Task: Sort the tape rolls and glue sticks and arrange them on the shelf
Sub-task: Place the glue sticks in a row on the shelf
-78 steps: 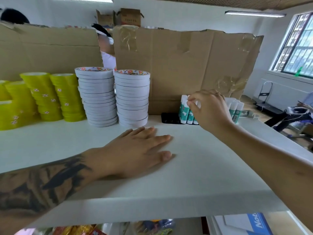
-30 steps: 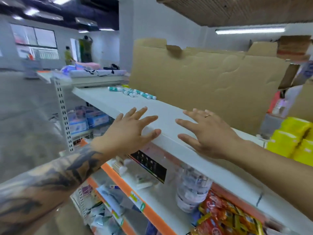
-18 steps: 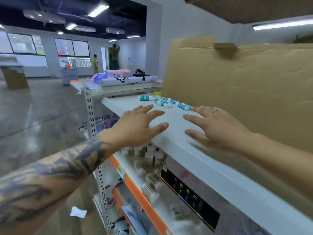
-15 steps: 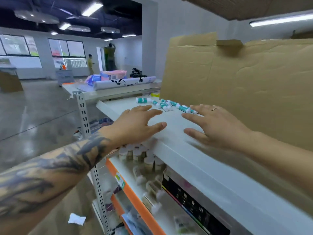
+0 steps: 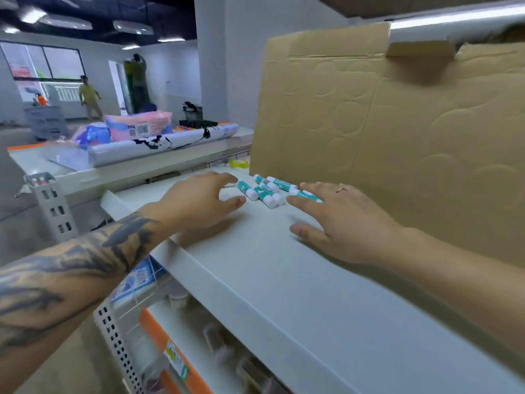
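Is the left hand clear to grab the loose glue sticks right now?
Probably yes: the left hand is open and empty beside the glue sticks lying on the shelf, nothing between them.

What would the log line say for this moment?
phase: reaching | left hand: open | right hand: open | glue sticks: lying loose on shelf | held: nothing

Grey floor, white walls, ceiling lights
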`<act>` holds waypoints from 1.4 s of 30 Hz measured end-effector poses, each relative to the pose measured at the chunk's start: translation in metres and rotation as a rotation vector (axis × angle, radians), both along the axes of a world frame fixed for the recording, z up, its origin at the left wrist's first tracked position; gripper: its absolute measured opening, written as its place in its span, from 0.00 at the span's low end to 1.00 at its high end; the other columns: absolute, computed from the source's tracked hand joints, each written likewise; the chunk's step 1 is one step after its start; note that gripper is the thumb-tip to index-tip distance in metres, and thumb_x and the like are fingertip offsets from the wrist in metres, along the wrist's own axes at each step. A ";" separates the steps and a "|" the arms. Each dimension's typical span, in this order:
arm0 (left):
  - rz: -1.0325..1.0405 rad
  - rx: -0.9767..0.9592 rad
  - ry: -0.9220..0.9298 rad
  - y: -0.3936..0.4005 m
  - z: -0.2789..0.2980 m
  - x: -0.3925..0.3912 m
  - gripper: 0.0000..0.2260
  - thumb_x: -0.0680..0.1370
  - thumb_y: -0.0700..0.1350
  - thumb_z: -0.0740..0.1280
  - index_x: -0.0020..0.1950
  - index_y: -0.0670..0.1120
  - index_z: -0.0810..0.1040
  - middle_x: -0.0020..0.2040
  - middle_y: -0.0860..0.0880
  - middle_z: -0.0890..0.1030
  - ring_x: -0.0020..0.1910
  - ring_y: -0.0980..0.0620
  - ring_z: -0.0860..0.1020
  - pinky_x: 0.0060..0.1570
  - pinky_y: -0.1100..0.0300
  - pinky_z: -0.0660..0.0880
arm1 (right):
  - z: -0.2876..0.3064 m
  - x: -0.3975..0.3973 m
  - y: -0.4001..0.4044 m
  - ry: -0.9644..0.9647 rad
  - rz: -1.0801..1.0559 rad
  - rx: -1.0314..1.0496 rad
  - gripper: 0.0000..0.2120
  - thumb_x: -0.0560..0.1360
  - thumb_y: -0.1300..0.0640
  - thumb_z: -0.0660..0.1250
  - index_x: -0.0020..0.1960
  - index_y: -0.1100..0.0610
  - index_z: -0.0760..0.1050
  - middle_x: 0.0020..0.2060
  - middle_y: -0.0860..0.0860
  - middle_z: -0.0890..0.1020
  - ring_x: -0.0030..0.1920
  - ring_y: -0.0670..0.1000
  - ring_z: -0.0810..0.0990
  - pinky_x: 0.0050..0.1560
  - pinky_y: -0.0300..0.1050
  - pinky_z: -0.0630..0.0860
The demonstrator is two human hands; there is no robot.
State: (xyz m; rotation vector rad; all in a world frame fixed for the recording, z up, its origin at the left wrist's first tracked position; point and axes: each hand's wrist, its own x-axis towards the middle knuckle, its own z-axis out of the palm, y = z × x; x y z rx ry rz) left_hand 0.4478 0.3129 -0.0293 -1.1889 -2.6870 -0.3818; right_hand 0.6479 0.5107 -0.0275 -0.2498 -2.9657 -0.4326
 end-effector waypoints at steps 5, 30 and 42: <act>0.050 -0.138 0.237 0.016 0.004 -0.046 0.15 0.81 0.56 0.62 0.66 0.55 0.76 0.64 0.50 0.80 0.62 0.43 0.78 0.57 0.52 0.71 | -0.001 -0.020 -0.004 0.002 -0.077 -0.002 0.35 0.77 0.29 0.40 0.80 0.41 0.54 0.81 0.49 0.56 0.80 0.54 0.57 0.78 0.53 0.54; -0.283 -0.129 0.334 0.035 -0.003 -0.113 0.07 0.78 0.46 0.63 0.55 0.49 0.78 0.53 0.47 0.79 0.55 0.42 0.79 0.49 0.52 0.68 | 0.003 -0.034 -0.103 0.046 -0.514 -0.008 0.31 0.81 0.32 0.49 0.80 0.43 0.56 0.81 0.48 0.57 0.79 0.52 0.58 0.77 0.52 0.53; -0.354 0.096 0.014 0.019 0.010 -0.098 0.10 0.80 0.48 0.67 0.59 0.46 0.82 0.55 0.43 0.83 0.55 0.40 0.79 0.52 0.51 0.78 | 0.012 0.002 -0.145 0.111 -0.529 -0.005 0.31 0.81 0.32 0.49 0.80 0.44 0.57 0.81 0.50 0.58 0.79 0.53 0.59 0.77 0.52 0.54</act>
